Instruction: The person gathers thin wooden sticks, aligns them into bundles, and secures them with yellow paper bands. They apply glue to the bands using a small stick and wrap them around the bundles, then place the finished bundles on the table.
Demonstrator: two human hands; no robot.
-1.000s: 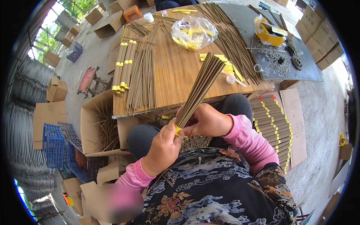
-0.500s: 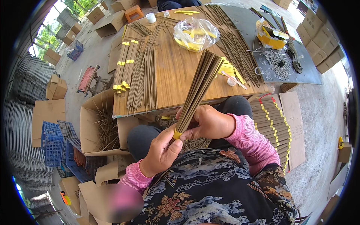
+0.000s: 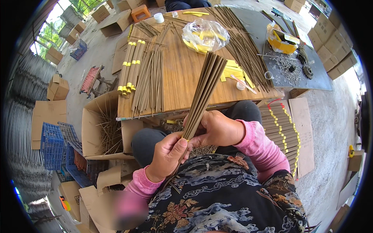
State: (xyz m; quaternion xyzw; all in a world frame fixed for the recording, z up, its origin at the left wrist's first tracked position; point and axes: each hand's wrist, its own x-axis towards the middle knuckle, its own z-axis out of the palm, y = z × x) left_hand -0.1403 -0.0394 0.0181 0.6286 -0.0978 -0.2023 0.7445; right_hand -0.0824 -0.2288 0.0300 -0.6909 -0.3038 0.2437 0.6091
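Right now, a fanned bundle of thin, straight brown sticks (image 3: 204,93) is upheld over the lap, just short of the bench's near edge, leaning right toward its wider top. Left hand (image 3: 165,156) pinches the bottom end, thumb lying across the front; right hand (image 3: 222,127) curls in from the other side, thumb and fingertips pressed close to the left thumb. A sliver of yellow paper strip (image 3: 188,140) shows there; the rest is covered by fingers, so how far it wraps cannot be told.

Risks, as judged: a slackened left pinch could let sticks slide lengthwise or splay further; uneven thumb pressure could skew or crease the strip. A forward dip might knock the top into the spread yellow paper slips (image 3: 232,72) or the small white round pot (image 3: 240,87).

Beyond: loose brown sticks (image 3: 149,87) and yellow-banded bundles (image 3: 130,66) on the brown wooden bench (image 3: 176,85); open cardboard box (image 3: 90,134) at left, holding more sticks
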